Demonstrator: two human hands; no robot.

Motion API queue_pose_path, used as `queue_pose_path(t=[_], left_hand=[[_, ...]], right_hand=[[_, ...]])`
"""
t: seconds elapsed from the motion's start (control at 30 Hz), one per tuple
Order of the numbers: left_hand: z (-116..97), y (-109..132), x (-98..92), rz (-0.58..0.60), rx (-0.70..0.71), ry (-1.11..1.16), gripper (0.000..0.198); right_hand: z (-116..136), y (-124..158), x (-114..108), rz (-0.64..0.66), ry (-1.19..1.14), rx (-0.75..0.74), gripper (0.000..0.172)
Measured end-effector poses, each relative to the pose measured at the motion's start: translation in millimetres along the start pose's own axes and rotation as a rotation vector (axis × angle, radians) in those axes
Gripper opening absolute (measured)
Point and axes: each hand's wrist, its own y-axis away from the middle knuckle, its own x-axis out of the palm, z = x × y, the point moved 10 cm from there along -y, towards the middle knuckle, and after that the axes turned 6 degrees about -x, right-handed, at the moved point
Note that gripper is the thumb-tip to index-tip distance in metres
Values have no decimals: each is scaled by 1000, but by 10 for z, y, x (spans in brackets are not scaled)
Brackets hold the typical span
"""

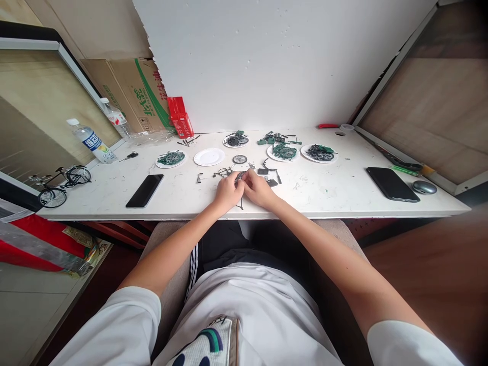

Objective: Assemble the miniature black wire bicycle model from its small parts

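Observation:
My left hand point(229, 192) and my right hand point(257, 188) meet near the table's front edge, fingers closed in a pinch. Between them is a small dark model bicycle wheel point(240, 176), mostly covered by my fingers. Just beyond lies a loose spoked wheel point(240, 159). A thin dark bicycle frame point(224, 173) lies beside my left fingers. Right of my hands are a curved mudguard-like strip point(269, 166) and small dark blocks point(263, 172). A small pedal-like part point(199, 178) lies to the left.
White plates hold green and black parts, such as the right plate point(318, 154); another plate point(209, 157) is bare. An assembled model bicycle point(64, 184) stands far left. Phones point(145, 191) point(392, 184), a mouse point(424, 187), a bottle point(93, 142) and a red box point(180, 118) surround the work area.

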Motion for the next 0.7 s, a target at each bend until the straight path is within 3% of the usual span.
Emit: queue_pose_path(t=[0.7], left_hand=[[17,-3,4,-7,4,-5,32]], right_hand=[[-26,-10,1,-7,12,0,14]])
